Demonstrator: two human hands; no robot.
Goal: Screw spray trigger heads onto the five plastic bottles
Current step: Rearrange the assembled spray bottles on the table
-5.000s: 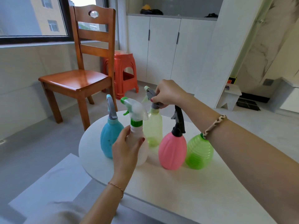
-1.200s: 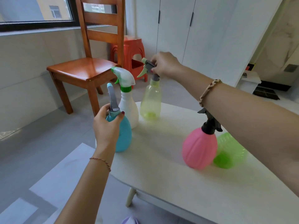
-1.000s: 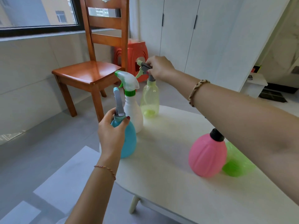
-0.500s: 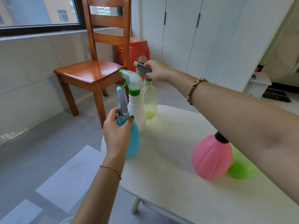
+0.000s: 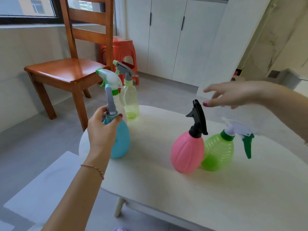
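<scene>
Five spray bottles stand on the white table (image 5: 166, 189), each with a trigger head on. My left hand (image 5: 101, 129) grips the neck of the blue bottle (image 5: 120, 140), which has a grey trigger. Behind it are the white bottle (image 5: 110, 80) with a white-green head and the pale yellow bottle (image 5: 130, 100) with a grey trigger. At the right stand the pink bottle (image 5: 187, 152) with a black trigger and the green ribbed bottle (image 5: 218, 152) with a white-green head. My right hand (image 5: 233, 95) hovers open above the pink bottle, touching nothing.
A wooden chair (image 5: 70, 70) stands left of the table's far edge. An orange plastic stool (image 5: 123, 52) is behind it, before white cabinets (image 5: 166, 35). A pale mat (image 5: 41, 194) lies on the grey floor at the lower left.
My right hand let go of the pale yellow bottle's trigger and drew back to the right, above the pink bottle. My left hand stays on the blue bottle. The view shifted right.
</scene>
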